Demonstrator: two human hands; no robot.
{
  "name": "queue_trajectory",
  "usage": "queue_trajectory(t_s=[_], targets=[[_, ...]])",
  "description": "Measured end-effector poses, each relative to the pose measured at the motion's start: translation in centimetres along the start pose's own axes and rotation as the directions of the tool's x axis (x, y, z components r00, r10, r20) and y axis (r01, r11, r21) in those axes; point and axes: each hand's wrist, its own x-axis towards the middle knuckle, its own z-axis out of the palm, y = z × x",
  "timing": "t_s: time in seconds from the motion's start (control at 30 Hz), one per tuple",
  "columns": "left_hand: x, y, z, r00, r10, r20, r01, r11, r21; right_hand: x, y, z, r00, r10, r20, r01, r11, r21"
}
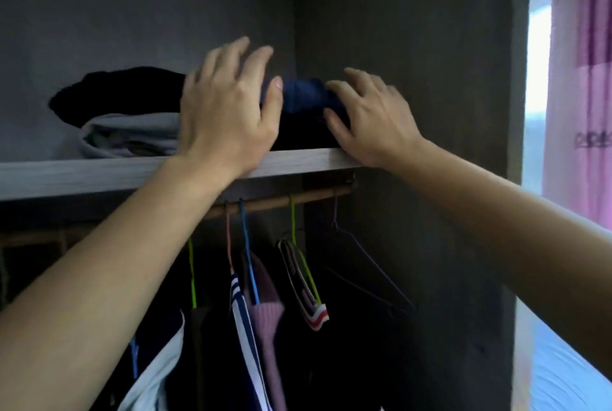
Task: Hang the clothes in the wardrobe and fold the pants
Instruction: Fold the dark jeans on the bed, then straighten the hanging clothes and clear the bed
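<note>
While the folded navy pants [304,97] are lying at the right end of the shelf [99,172], the left hand [225,109] and right hand [371,119] are flanking them, fingers spread, clamping nothing. Uneven pushing is probably risking the bundle unfolding or sliding off the near edge.

I saw a dark grey wardrobe [430,46] fill my view, its pale shelf [99,172] above a wooden rail [281,200]. At right, daylight came through a window [536,73] beside a pink curtain [579,145].

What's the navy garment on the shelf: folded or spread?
Folded: navy garment sits bundled on the shelf between left hand and right hand.
</note>
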Motion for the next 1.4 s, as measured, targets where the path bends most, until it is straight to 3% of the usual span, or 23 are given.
queue_trajectory(t_s=[0.1,0.23,0.4,0.5,0.63,0.8,0.9,1.03,1.17,1.4], targets=[[-0.9,1.1,0.8,0.995,0.072,0.064,-0.074,0.997,0.032,-3.9,0.6,-0.6,0.998,-0.013,0.067,0.017,0.998,-0.063],[-1.2,4.6,0.5,0.996,-0.018,0.089,0.026,0.996,-0.090,-7.6,3.4,-5.1,1.000,-0.009,0.022,0.012,0.990,-0.139],[-3.0,13.4,-2.2,0.996,0.009,-0.090,-0.030,0.972,-0.234,-14.0,8.8,-12.1,0.984,0.018,-0.176,-0.045,0.987,-0.151],[-5.1,21.1,-2.6,0.984,-0.047,-0.170,-0.007,0.953,-0.303,-21.9,13.8,-16.1,0.993,0.077,-0.089,-0.094,0.975,-0.204],[-8.5,35.5,-2.0,0.995,-0.103,0.010,0.097,0.888,-0.450,-35.3,23.2,-24.1,0.968,0.223,0.115,-0.171,0.921,-0.351],[-11.8,55.8,-2.6,0.963,0.088,0.256,0.092,0.783,-0.616,-49.4,32.0,-35.9,0.866,0.471,0.170,-0.330,0.792,-0.514],[-13.3,66.0,-4.1,0.927,0.267,0.264,-0.002,0.706,-0.708,-56.1,35.6,-42.4,0.794,0.578,0.187,-0.366,0.701,-0.612],[-14.8,76.2,-4.7,0.878,0.400,0.263,-0.048,0.620,-0.783,-63.4,39.8,-49.0,0.699,0.696,0.166,-0.383,0.560,-0.734],[-16.7,84.7,-3.4,0.819,0.507,0.269,-0.073,0.557,-0.827,-69.7,43.6,-51.9,0.568,0.810,0.141,-0.408,0.427,-0.807],[-18.7,98.6,3.4,0.730,0.580,0.361,0.012,0.518,-0.855,-75.2,54.1,-51.2,0.454,0.871,0.189,-0.325,0.359,-0.875]])
